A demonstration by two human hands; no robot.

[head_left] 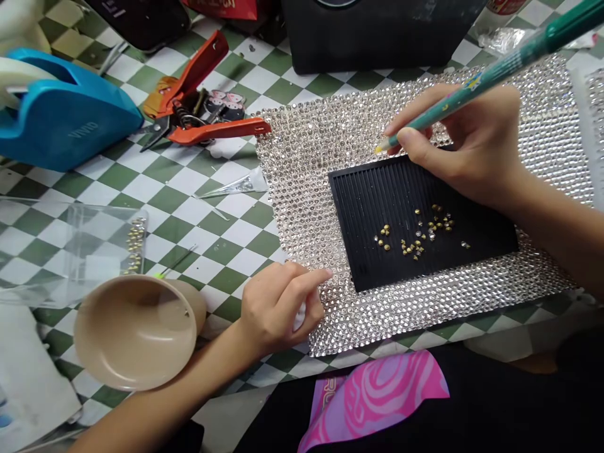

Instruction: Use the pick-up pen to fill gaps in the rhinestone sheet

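Observation:
My right hand [472,148] grips a green pen [453,104] slantwise, its pale yellow tip low over the glittering rhinestone mat [306,182]. Part of that hand covers the far edge of a black ridged tray [363,207]. Several small gold-backed rhinestones [415,245] lie scattered in the tray, some showing clear faces. My left hand [283,305] is curled at the mat's near left corner, index finger stretched toward the tray. Something small and white shows between its curled fingers; its kind is unclear.
Left of the mat are orange-handled cutters [217,131], a blue tape dispenser [70,119] and a thin-tipped clear piece [236,184]. A beige cup [136,333] stands beside my left forearm, near a clear plastic box [94,242]. Behind stand a black box [377,38] and a phone [141,22].

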